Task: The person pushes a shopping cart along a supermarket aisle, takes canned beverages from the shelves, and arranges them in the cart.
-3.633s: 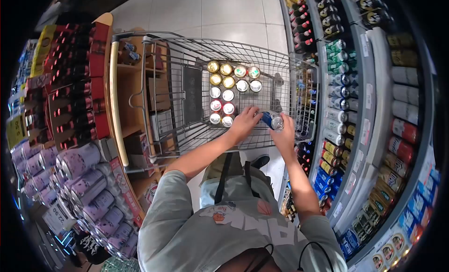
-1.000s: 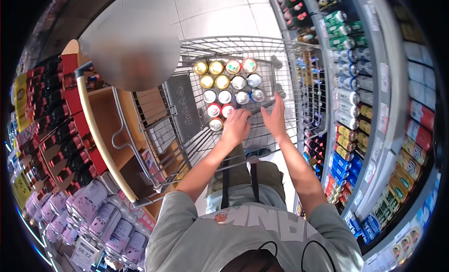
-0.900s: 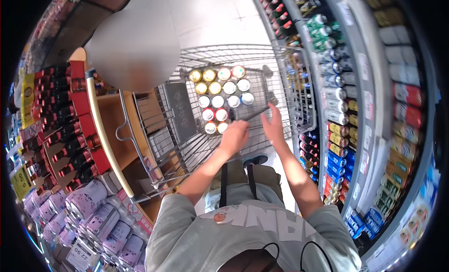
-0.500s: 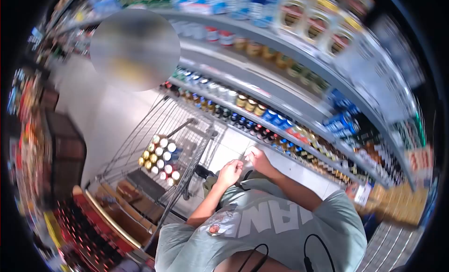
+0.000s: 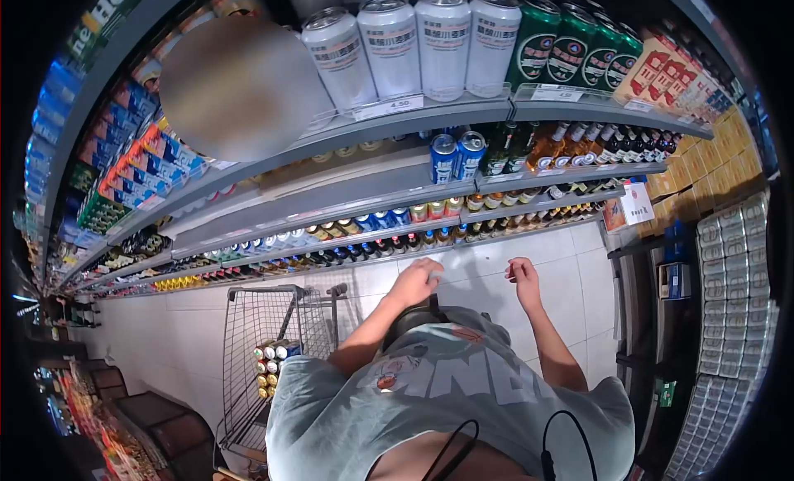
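Note:
My left hand [image 5: 419,281] hangs in front of the lower shelves, its fingers loosely bent, with nothing visible in it. To its right, my right hand [image 5: 521,272] is held over the floor, fingers apart and slightly curled, holding nothing. Both hands are away from the goods. Ahead, two blue cans [image 5: 456,157] stand on the middle shelf beside green and amber bottles [image 5: 547,147]. Tall white cans [image 5: 445,47] and green cans [image 5: 571,47] line the shelf above. At my left, a wire shopping cart [image 5: 236,332] holds several cans [image 5: 266,368] with gold or silver ends.
Price-tagged shelves [image 5: 347,191] curve across the front. At the right are a dark rack [image 5: 637,315], stacked packs of cans [image 5: 728,307] and yellow cartons [image 5: 703,162]. Dark bins [image 5: 157,423] stand at the lower left. Pale tiles [image 5: 562,249] cover the floor.
My view has turned to the right. My hands, close together before, are now apart, the right one further right. The cart now appears lower and partly behind my shirt.

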A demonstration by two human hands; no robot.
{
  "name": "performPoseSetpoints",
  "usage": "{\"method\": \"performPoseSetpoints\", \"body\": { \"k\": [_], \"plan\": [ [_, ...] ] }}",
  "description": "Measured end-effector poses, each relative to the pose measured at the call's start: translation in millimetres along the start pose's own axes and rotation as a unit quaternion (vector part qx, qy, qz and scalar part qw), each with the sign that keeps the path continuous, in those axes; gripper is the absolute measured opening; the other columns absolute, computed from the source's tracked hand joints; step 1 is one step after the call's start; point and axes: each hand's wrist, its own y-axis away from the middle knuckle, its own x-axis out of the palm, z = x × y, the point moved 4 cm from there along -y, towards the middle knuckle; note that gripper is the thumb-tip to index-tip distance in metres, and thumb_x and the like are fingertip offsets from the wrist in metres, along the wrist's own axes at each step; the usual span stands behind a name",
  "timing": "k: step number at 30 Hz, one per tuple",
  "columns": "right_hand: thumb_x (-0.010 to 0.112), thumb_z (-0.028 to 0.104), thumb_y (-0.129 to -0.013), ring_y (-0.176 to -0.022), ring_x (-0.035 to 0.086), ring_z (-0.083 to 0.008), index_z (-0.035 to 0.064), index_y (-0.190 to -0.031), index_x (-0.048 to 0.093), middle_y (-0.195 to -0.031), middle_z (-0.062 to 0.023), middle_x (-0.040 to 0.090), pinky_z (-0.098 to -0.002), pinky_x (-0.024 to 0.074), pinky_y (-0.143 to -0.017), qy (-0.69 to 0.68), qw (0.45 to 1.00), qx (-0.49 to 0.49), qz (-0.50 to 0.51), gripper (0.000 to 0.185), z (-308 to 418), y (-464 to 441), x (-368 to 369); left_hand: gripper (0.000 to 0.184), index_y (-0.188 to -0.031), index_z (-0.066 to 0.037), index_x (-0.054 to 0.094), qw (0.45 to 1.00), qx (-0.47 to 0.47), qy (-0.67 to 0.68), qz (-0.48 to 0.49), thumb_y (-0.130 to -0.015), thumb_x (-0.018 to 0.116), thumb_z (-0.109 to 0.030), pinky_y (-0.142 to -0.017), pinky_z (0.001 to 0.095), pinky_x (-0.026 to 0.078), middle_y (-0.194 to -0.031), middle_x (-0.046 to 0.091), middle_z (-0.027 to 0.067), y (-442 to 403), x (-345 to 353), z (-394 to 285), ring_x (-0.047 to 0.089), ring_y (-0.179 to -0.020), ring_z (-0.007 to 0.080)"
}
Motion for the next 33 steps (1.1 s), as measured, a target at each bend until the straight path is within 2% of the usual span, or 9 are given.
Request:
{"method": "performPoseSetpoints", "body": {
  "k": [5, 10, 13, 16, 17, 18, 23, 27, 33],
  "plan": [
    [0.065, 0.005, -0.092, -0.085, 0.061, -0.0142, 0.0052, -0.138, 0.046, -0.122, -0.0079, 0.059, -0.0281, 0.0511, -0.071, 0.075, 0.981, -0.179, 0.013, 0.05, 60, -54, 47, 0.04, -0.12, -0.001, 0.056, 0.972, 0.052, -0.008, -0.23, -0.083, 0.069, -0.008, -0.099, 0.0411, 0.045, -0.117, 0.06, 0.0191, -87, -86, -28, 0.056, -0.114, 0.0378],
    [0.072, 0.004, -0.082, -0.088, 0.063, -0.024, 0.0093, -0.153, 0.029, -0.146, -0.0155, 0.04, -0.0348, 0.0548, -0.074, 0.183, 0.953, -0.238, 0.04, 0.083, 188, -103, 99, 0.072, -0.137, -0.001, 0.043, 0.956, 0.074, -0.016, -0.282, -0.076, 0.079, -0.016, -0.106, 0.0464, 0.04, -0.129, 0.054, 0.0229, -161, -132, -41, 0.048, -0.124, 0.0437],
    [0.074, 0.009, -0.082, -0.088, 0.064, -0.0254, 0.0093, -0.154, 0.026, -0.148, -0.0168, 0.038, -0.0355, 0.0559, -0.075, 0.276, 0.914, -0.294, 0.042, 0.086, 224, -129, 112, 0.077, -0.137, -0.001, 0.045, 0.972, -0.009, -0.008, -0.235, -0.073, 0.083, -0.021, -0.106, 0.0469, 0.041, -0.131, 0.056, 0.0246, -187, -138, -44, 0.05, -0.125, 0.0438],
    [0.076, 0.019, -0.08, -0.092, 0.066, -0.037, 0.0084, -0.152, 0.026, -0.15, -0.0209, 0.036, -0.045, 0.0559, -0.08, 0.379, 0.884, -0.276, 0.004, 0.089, 223, -163, 120, 0.075, -0.133, 0.0, 0.051, 0.985, 0.029, 0.065, -0.16, -0.071, 0.085, -0.022, -0.104, 0.0469, 0.043, -0.131, 0.058, 0.0264, -209, -145, -49, 0.053, -0.123, 0.0435],
    [0.077, 0.024, -0.08, -0.095, 0.065, -0.0412, 0.0082, -0.151, 0.027, -0.151, -0.0221, 0.035, -0.0483, 0.055, -0.082, 0.418, 0.871, -0.259, 0.013, 0.088, 220, -173, 122, 0.07, -0.129, 0.001, 0.056, 0.976, 0.044, 0.055, -0.204, -0.07, 0.085, -0.023, -0.101, 0.0464, 0.045, -0.128, 0.061, 0.0261, -215, -139, -36, 0.057, -0.118, 0.0438],
    [0.077, 0.028, -0.079, -0.098, 0.064, -0.0453, 0.0079, -0.15, 0.027, -0.151, -0.0232, 0.034, -0.0517, 0.0541, -0.084, 0.458, 0.855, -0.243, 0.024, 0.089, 222, -180, 125, 0.076, -0.134, -0.001, 0.05, 0.986, 0.027, 0.039, -0.162, -0.071, 0.086, -0.023, -0.098, 0.0418, 0.047, -0.122, 0.065, 0.0226, -221, -138, -31, 0.063, -0.113, 0.0372],
    [0.078, 0.031, -0.075, -0.097, 0.066, -0.0441, 0.0047, -0.126, 0.053, -0.123, -0.0248, 0.061, -0.0511, 0.054, -0.085, 0.514, 0.827, -0.217, 0.067, 0.063, 225, -202, 126, 0.073, -0.132, 0.002, 0.053, 0.979, 0.026, 0.143, -0.146, -0.071, 0.087, -0.017, -0.098, 0.0383, 0.047, -0.124, 0.064, 0.0178, -226, -128, -4, 0.061, -0.112, 0.0278],
    [0.079, 0.031, -0.074, -0.096, 0.067, -0.0423, 0.0051, -0.115, 0.062, -0.102, -0.0215, 0.069, -0.0502, 0.0537, -0.085, 0.539, 0.81, -0.21, 0.096, 0.051, 227, -208, 125, 0.071, -0.131, 0.002, 0.053, 0.972, 0.023, 0.186, -0.144, -0.071, 0.087, -0.015, -0.101, 0.0376, 0.045, -0.124, 0.063, 0.0184, -222, -129, -10, 0.059, -0.114, 0.0263],
    [0.079, 0.031, -0.074, -0.096, 0.066, -0.0421, 0.0055, -0.112, 0.066, -0.104, -0.0216, 0.069, -0.0503, 0.0529, -0.083, 0.515, 0.811, -0.257, 0.105, 0.048, 219, -216, 122, 0.067, -0.131, 0.003, 0.052, 0.978, 0.022, 0.156, -0.139, -0.075, 0.085, -0.013, -0.101, 0.0377, 0.044, -0.125, 0.062, 0.0185, -223, -125, -5, 0.059, -0.115, 0.0278]
  ]
}}
